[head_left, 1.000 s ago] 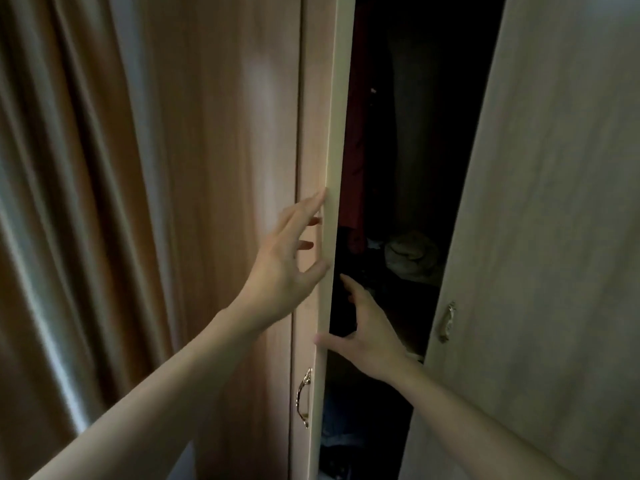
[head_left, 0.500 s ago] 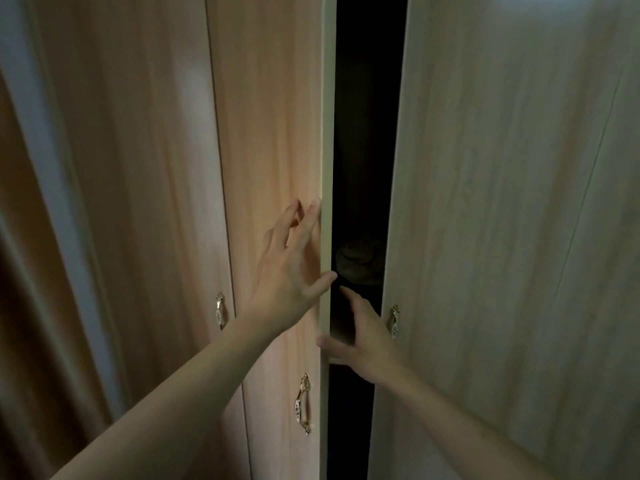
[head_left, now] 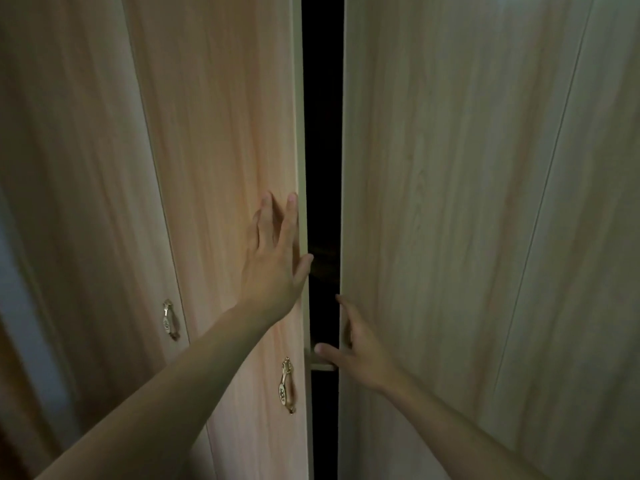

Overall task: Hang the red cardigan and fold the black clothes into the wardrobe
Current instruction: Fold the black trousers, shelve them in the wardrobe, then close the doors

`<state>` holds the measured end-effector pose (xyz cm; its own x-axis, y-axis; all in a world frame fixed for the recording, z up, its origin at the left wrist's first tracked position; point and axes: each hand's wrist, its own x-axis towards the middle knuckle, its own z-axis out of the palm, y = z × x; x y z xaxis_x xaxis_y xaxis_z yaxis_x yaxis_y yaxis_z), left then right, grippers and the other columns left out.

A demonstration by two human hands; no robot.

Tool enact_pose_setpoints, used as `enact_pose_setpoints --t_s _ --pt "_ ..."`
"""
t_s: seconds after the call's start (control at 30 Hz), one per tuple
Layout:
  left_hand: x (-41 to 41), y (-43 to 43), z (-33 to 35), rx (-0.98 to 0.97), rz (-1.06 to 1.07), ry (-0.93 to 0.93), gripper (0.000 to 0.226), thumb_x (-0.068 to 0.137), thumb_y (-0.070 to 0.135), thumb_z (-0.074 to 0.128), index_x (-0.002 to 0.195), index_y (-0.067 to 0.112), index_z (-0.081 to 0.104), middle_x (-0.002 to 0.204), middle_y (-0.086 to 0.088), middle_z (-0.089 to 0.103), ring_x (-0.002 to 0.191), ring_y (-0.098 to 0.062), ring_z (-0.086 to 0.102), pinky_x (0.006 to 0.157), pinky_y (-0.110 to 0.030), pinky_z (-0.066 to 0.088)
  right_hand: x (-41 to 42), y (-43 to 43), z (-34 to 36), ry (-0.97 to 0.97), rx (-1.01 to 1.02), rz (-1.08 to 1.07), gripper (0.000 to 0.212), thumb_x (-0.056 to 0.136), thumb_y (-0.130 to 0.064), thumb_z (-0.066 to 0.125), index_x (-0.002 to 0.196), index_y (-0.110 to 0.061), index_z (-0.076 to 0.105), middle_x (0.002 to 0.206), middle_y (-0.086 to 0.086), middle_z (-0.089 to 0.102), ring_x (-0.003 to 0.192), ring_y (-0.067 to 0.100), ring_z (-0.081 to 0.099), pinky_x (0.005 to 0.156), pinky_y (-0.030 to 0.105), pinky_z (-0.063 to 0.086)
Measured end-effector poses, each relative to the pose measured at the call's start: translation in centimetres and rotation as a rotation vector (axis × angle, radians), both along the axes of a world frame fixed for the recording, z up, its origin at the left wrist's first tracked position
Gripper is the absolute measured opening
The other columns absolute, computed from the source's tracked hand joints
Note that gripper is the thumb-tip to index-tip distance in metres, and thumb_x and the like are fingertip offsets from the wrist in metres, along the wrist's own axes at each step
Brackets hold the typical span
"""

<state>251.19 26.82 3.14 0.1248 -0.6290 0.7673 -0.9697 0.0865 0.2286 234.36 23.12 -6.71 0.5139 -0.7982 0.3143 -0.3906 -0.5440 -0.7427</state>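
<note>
Head view: I am pressing my flat, empty left hand (head_left: 273,268) and right hand (head_left: 360,351) against stiff wardrobe doors (head_left: 225,168); no clothes visible.

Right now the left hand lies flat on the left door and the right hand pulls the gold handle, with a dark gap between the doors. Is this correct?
One thing is wrong. In the head view the right hand holds the edge of the right door, not the gold handle, which nobody touches. The left hand does lie flat on the left door, with the dark gap between.

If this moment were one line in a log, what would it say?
stage: closing wardrobe | left hand: flat on left door | right hand: on right door edge | gap: narrow, dark | clothes: not visible
</note>
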Motion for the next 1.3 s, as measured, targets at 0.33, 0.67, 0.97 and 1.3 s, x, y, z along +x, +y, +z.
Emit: enact_pose_setpoints --t_s 0.33,0.67,0.97,1.3 --pt "-0.9 -4.4 -0.1 -0.017 0.096 -0.065 0.097 0.094 0.051 0.057 0.152 0.041 -0.019 0.165 -0.009 -0.012 0.149 -0.036 0.009 0.120 -0.049 0.021 -1.0 -4.8 -1.5 0.060 0.005 -0.014 0.094 0.087 -0.046 0.070 0.157 -0.020 0.012 0.161 -0.002 0.020 0.144 0.011 0.025 0.114 0.023 0.026" --pt "-0.6 -8.2 0.2 -0.011 0.143 -0.196 0.093 0.090 0.053 0.060 0.158 0.030 0.000 0.163 -0.021 0.004 0.147 -0.039 0.016 0.114 -0.051 0.031 0.7 -8.7 0.4 0.179 -0.116 -0.142 0.107 0.077 -0.073 0.060 0.158 -0.023 0.011 0.165 0.005 0.009 0.151 0.020 0.011 0.120 0.033 0.019" --pt "2.2 -10.7 -0.6 -0.006 0.049 -0.322 0.069 0.101 0.035 0.041 0.158 0.029 0.003 0.166 -0.015 -0.004 0.153 -0.031 -0.004 0.119 -0.049 0.023 2.9 -12.7 1.6 0.390 -0.467 -0.372 0.120 0.077 -0.078 0.055 0.156 -0.020 -0.016 0.157 0.010 -0.037 0.144 0.028 -0.036 0.123 0.049 -0.002" --pt "4.3 -13.7 -2.8 0.028 0.074 -0.408 0.072 0.097 0.039 0.045 0.159 0.024 0.011 0.166 -0.017 -0.002 0.153 -0.034 -0.003 0.120 -0.051 0.021 4.7 -15.9 3.7 0.405 -0.544 -0.532 0.143 0.061 -0.085 0.059 0.151 -0.016 -0.028 0.154 0.012 -0.042 0.143 0.030 -0.037 0.119 0.061 -0.007"
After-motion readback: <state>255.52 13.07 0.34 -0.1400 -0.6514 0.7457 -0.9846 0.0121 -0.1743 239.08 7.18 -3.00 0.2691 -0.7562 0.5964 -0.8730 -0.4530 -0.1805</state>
